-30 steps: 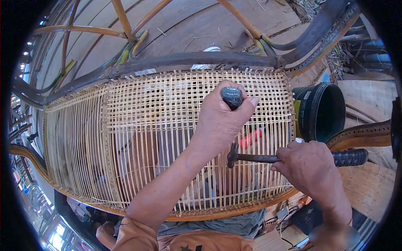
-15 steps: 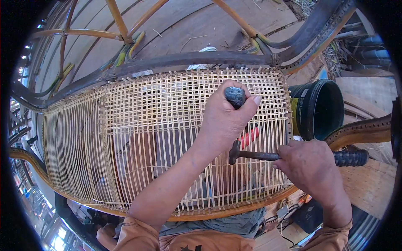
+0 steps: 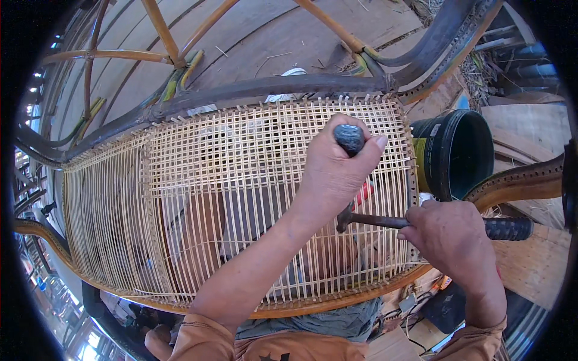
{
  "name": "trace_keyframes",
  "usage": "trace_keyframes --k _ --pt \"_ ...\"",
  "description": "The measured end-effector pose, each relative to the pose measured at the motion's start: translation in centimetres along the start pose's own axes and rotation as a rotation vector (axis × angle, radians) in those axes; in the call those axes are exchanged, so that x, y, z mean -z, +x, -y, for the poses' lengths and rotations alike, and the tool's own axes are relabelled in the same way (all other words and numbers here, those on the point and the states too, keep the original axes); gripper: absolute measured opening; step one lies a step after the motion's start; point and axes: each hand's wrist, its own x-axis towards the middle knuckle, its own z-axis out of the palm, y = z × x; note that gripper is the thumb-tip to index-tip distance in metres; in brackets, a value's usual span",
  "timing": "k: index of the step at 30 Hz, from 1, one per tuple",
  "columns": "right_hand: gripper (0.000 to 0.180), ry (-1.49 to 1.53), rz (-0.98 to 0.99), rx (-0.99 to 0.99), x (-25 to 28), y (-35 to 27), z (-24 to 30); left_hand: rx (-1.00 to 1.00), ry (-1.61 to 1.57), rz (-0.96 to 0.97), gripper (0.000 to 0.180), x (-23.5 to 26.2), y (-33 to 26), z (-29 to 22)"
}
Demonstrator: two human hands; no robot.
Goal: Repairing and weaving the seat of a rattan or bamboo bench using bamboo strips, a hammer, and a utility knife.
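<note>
Below me lies a rattan seat frame strung with pale cane strips (image 3: 226, 150). The far part of its middle panel is woven in a grid; the near part has only lengthwise strands. My left hand (image 3: 328, 168) is closed around the dark, rounded handle (image 3: 349, 138) of an upright tool over the woven part's right side. That tool's lower end is hidden by my hand. My right hand (image 3: 448, 237) grips a hammer (image 3: 379, 221) by its dark wrapped handle, beyond the seat's right edge. The hammer head hangs over the loose strands, just below my left wrist.
A dark bucket (image 3: 447, 156) stands tipped toward me at the seat's right end. A red object (image 3: 364, 191) shows partly behind my left wrist. Curved rattan rails (image 3: 241, 89) run along the far side, and a drilled armrest (image 3: 518, 179) curves at the right.
My left hand has shifted slightly right along the weave with the upright tool. The hammer has moved a little to the right, its head now closer beneath my left wrist.
</note>
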Motion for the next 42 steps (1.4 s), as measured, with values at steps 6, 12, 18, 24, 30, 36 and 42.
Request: trace_keyframes --k 6,12,18,24,30,36,42 --pt "0.021 0.022 -0.069 0.007 -0.4 0.6 -0.3 -0.005 0.183 -0.001 0.018 0.2 -0.2 0.9" --pt "0.018 0.064 -0.158 -0.085 -0.7 -0.3 1.2 -0.172 0.022 -0.056 0.016 1.3 -1.9 -1.2" --pt "0.024 0.244 -0.054 0.036 -0.8 0.6 4.7 -0.139 0.086 -0.361 0.02 11.2 -6.1 -6.8" --pt "0.029 0.31 -0.002 0.137 -0.6 3.3 7.3 -0.13 -0.019 -0.424 0.019 14.0 -7.4 -7.7" --pt "0.026 0.264 0.027 0.208 -0.3 4.8 8.9 -0.119 0.169 -0.353 0.018 13.5 -6.5 -6.6" --pt "0.026 0.262 0.159 0.365 -0.5 6.2 9.4 -0.121 0.304 -0.263 0.019 12.9 -5.7 -5.7" --pt "0.025 0.306 -0.025 0.285 -0.4 7.7 8.1 -0.141 0.27 -0.259 0.017 13.4 -5.1 -6.1"
